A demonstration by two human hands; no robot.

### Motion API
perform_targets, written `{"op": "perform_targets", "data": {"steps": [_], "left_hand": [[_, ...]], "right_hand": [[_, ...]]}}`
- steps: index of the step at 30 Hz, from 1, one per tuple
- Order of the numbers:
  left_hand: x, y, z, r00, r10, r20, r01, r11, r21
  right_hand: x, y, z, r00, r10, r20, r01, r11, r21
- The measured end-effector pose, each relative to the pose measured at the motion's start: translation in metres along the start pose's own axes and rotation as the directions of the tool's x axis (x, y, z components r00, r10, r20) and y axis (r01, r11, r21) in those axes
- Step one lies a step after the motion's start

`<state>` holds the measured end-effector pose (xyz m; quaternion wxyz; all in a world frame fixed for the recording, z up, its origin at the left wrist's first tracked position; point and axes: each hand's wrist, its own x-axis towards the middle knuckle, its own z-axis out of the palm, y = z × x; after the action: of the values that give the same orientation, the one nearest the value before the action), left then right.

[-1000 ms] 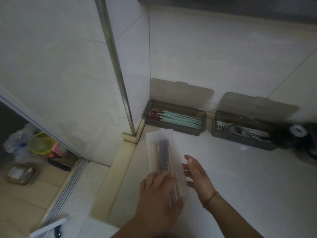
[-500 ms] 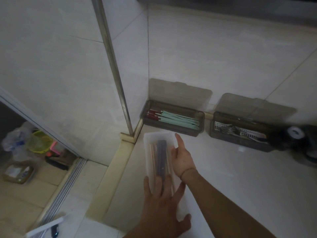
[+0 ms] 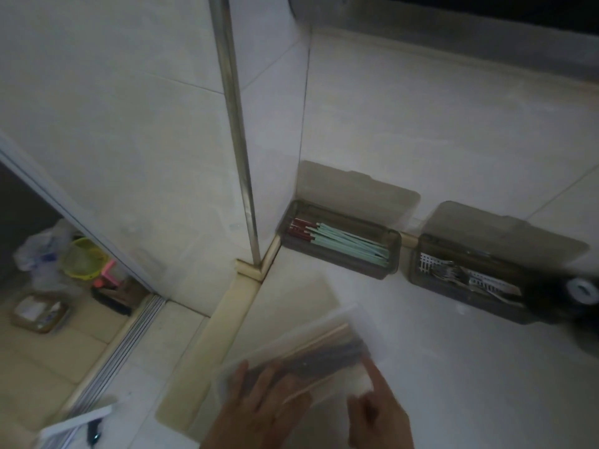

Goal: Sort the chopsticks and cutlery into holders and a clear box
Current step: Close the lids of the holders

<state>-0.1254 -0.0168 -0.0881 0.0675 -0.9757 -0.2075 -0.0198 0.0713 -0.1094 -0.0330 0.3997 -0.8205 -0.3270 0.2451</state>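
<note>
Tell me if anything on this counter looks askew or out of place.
Only the clear box stands out: it lies diagonally under both hands, blurred. The chopstick holder and cutlery holder sit open against the wall, contents inside.

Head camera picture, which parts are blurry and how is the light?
Head view: dim overall; the clear box and both hands, left hand and right hand, are motion-blurred; the chopstick holder reads sharper; the far right edge falls into dark shadow.

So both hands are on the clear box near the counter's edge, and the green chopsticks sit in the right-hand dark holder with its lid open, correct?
Not quite. The head view shows the green chopsticks in the left-hand dark holder, lid open; the right-hand holder has metal cutlery. Left hand and right hand are on the clear box.
</note>
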Motion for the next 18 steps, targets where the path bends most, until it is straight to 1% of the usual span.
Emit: {"op": "perform_targets", "data": {"steps": [1, 3, 4, 5, 6, 7, 8, 9, 10, 11, 12, 13, 14, 15, 16, 18], "left_hand": [[-0.004, -0.008, 0.004, 0.999, 0.016, 0.033, -0.017, 1.0, 0.02], [-0.009, -0.028, 0.006, 0.994, 0.048, 0.098, -0.051, 0.998, 0.033], [-0.009, -0.039, 0.004, 0.988, 0.089, 0.126, -0.094, 0.995, 0.033], [-0.01, -0.049, 0.0, 0.981, 0.145, 0.129, -0.15, 0.988, 0.029], [-0.007, -0.059, -0.008, 0.971, 0.189, 0.148, -0.193, 0.981, 0.012], [-0.001, -0.067, -0.02, 0.961, 0.222, 0.163, -0.221, 0.975, -0.025], [0.007, -0.074, -0.033, 0.952, 0.242, 0.19, -0.231, 0.97, -0.079], [0.019, -0.079, -0.045, 0.948, 0.27, 0.172, -0.252, 0.96, -0.12], [0.034, -0.083, -0.061, 0.934, 0.297, 0.199, -0.27, 0.951, -0.154], [0.052, -0.086, -0.075, 0.914, 0.333, 0.231, -0.293, 0.937, -0.19], [0.073, -0.089, -0.086, 0.875, 0.375, 0.307, -0.308, 0.919, -0.245], [0.094, -0.092, -0.092, 0.84, 0.414, 0.35, -0.325, 0.902, -0.286], [0.115, -0.094, -0.099, 0.798, 0.412, 0.439, -0.278, 0.899, -0.338], [0.134, -0.098, -0.104, 0.794, 0.391, 0.465, -0.242, 0.905, -0.349], [0.153, -0.103, -0.106, 0.822, 0.368, 0.435, -0.238, 0.916, -0.324], [0.18, -0.114, -0.102, 0.868, 0.313, 0.384, -0.219, 0.938, -0.269]], "right_hand": [[-0.005, 0.007, -0.004, 0.999, -0.014, -0.034, 0.014, 1.0, -0.013], [-0.008, -0.001, 0.0, 0.985, -0.043, 0.168, 0.072, 0.983, -0.169], [-0.007, -0.003, -0.002, 0.976, -0.097, 0.193, 0.144, 0.958, -0.247], [-0.003, -0.006, -0.007, 0.979, -0.166, 0.117, 0.194, 0.936, -0.294], [0.0, -0.011, -0.015, 0.977, -0.206, 0.05, 0.212, 0.946, -0.244], [0.008, -0.024, -0.019, 0.964, -0.259, 0.056, 0.265, 0.932, -0.246], [0.02, -0.028, -0.029, 0.951, -0.295, 0.096, 0.31, 0.915, -0.259], [0.04, -0.031, -0.037, 0.935, -0.344, 0.091, 0.355, 0.892, -0.279], [0.066, -0.036, -0.046, 0.939, -0.335, 0.072, 0.342, 0.906, -0.249], [0.095, -0.037, -0.055, 0.943, -0.332, 0.024, 0.327, 0.909, -0.258], [0.126, -0.053, -0.057, 0.941, -0.337, -0.01, 0.323, 0.909, -0.262], [0.156, -0.06, -0.059, 0.942, -0.334, -0.039, 0.309, 0.905, -0.291], [0.185, -0.069, -0.059, 0.945, -0.324, -0.033, 0.296, 0.897, -0.328], [0.211, -0.074, -0.059, 0.956, -0.293, -0.015, 0.266, 0.889, -0.373], [0.234, -0.076, -0.059, 0.966, -0.26, 0.006, 0.236, 0.868, -0.438], [0.267, -0.081, -0.066, 0.97, -0.233, 0.063, 0.225, 0.776, -0.589]]}}
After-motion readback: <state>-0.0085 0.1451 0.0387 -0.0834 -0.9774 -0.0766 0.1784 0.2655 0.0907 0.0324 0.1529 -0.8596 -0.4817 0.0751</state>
